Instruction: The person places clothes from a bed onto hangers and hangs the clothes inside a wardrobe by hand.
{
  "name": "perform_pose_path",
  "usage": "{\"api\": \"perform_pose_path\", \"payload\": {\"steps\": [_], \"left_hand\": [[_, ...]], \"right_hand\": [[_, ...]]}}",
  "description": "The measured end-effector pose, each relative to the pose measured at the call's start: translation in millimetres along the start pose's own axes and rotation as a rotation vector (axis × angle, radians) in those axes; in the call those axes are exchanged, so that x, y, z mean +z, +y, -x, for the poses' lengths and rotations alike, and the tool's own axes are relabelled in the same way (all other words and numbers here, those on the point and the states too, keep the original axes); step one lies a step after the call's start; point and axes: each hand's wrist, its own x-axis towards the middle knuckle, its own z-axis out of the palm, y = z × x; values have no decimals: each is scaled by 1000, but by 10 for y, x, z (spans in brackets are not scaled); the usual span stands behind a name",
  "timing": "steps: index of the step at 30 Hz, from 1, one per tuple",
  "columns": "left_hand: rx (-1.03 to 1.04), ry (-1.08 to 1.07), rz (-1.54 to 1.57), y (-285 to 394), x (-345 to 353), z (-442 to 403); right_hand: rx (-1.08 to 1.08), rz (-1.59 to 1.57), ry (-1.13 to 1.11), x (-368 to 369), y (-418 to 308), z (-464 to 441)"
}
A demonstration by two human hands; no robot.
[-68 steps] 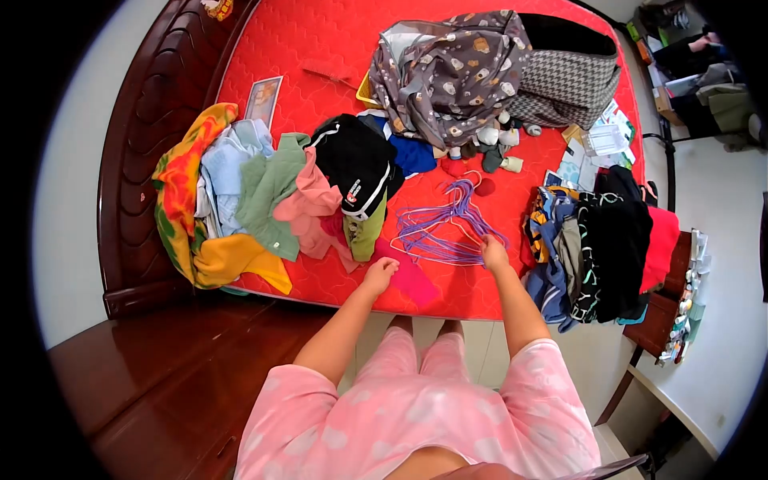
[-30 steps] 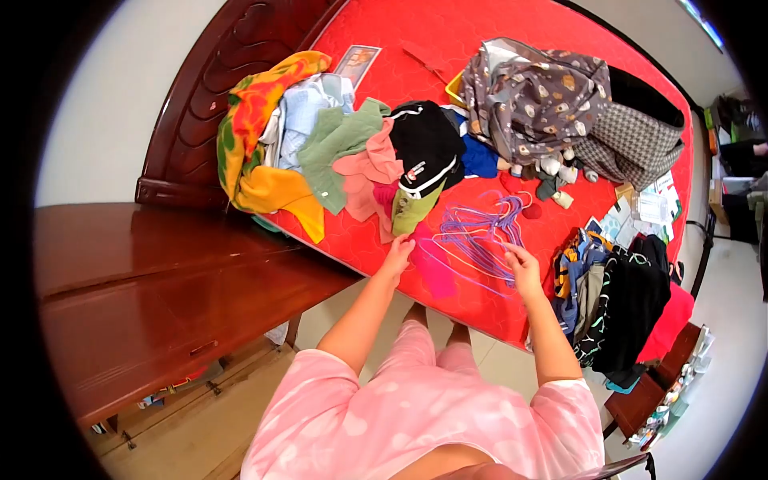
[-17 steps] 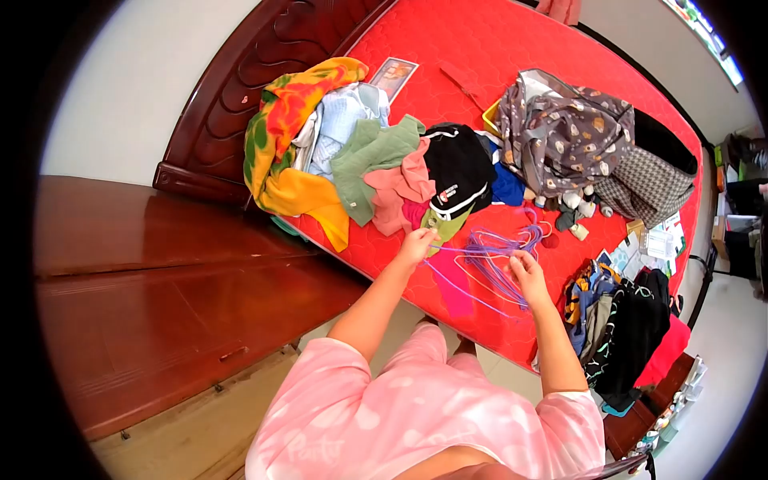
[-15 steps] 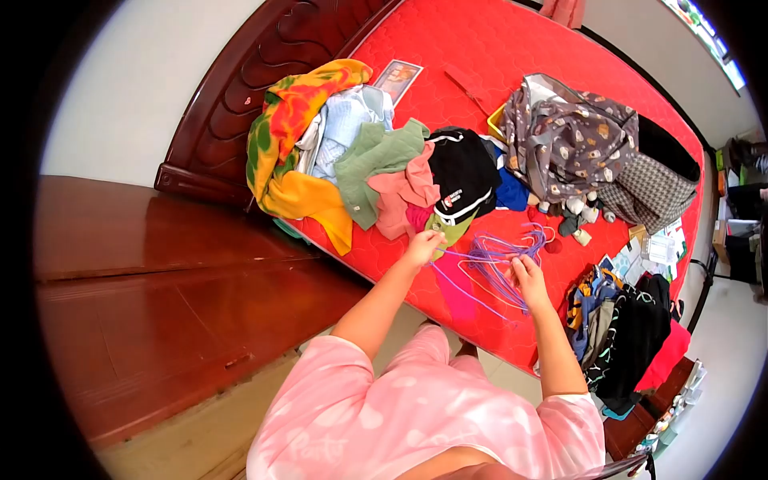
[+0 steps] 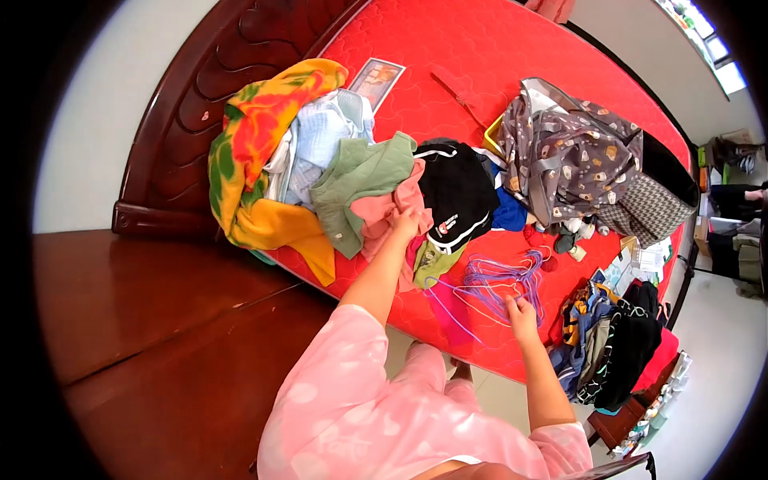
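Observation:
On the salmon-pink garment [image 5: 382, 210] my left hand [image 5: 406, 225] has its fingers closed at the cloth, between a green garment [image 5: 358, 178] and black shorts with white trim [image 5: 454, 188]. My right hand [image 5: 522, 317] pinches a single purple hanger [image 5: 453, 314], whose hooked end points left over a bright pink cloth [image 5: 450, 320]. Just above that hand, a bundle of purple and white hangers [image 5: 506, 278] lies on the red mattress [image 5: 384, 302]. An olive-green cloth [image 5: 436, 262] lies below the black shorts.
An orange patterned blanket [image 5: 260, 136] and light blue clothes [image 5: 320, 132] lie at the left. A grey printed bag [image 5: 572, 164] stands at the back right, near small socks [image 5: 578, 253]. Dark clothes [image 5: 628, 352] are piled at the right edge.
My left hand has let go of the hanger and moved up and left onto the salmon-pink garment. My right hand has drawn slightly down, still with the hanger. The view has shifted.

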Motion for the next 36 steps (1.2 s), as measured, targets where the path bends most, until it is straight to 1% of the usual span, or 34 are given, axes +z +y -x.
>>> {"api": "perform_pose_path", "payload": {"steps": [1, 2, 5, 7, 9, 11, 14, 16, 17, 20, 21, 24, 25, 26, 28, 31, 32, 34, 35, 36], "left_hand": [[-21, 43, -55, 82, -23, 0], [-44, 92, -112, 154, -76, -3], [-23, 319, -203, 229, -353, -167], [-161, 346, -397, 496, -894, -30], [-266, 538, -405, 169, -1164, -295], [-394, 670, -394, -63, -1503, -427], [-525, 412, -165, -455, -1868, -546], [-569, 391, -220, -533, -1940, -518], [-589, 380, -245, -559, -1954, -495], [-624, 344, -330, -639, -1976, -445], [-578, 367, -284, -768, -1958, -476], [-354, 249, -203, -1441, -1831, -818], [-233, 126, 123, -1513, -1856, -836], [-221, 237, 106, -1556, -1804, -852], [-199, 460, 75, -1357, -1736, -676], [-135, 630, 480, -983, -1559, -535], [-143, 501, 612, -832, -1569, -457], [-149, 234, 867, -298, -1738, -145], [-66, 297, 859, -39, -1780, -3], [-35, 327, 893, 125, -1789, 97]], "right_hand": [[12, -51, 12, 21, -92, 71], [35, -29, 28, 22, -64, 84], [77, 10, 52, -37, 93, 72], [87, 0, 48, -34, 203, -7], [75, 24, 31, 23, 268, -111], [86, 19, 8, 100, 270, -193], [107, -9, -32, 281, 217, -255], [75, -9, -40, 412, 224, -319], [86, 16, -85, 405, 218, -327], [58, 69, -107, 420, -15, -296], [70, 57, -98, 405, -33, -296], [76, 120, -60, 319, -72, -257], [73, 109, -56, 311, -32, -255], [88, 105, -55, 297, 6, -243], [118, 97, -53, 278, -27, -169], [54, 5, -64, 274, 240, -156], [57, -43, -59, 250, 258, -132], [55, -137, -51, 217, 131, -72], [22, -166, -44, 187, 38, -50], [-11, -198, -39, 160, -66, -21]]}}
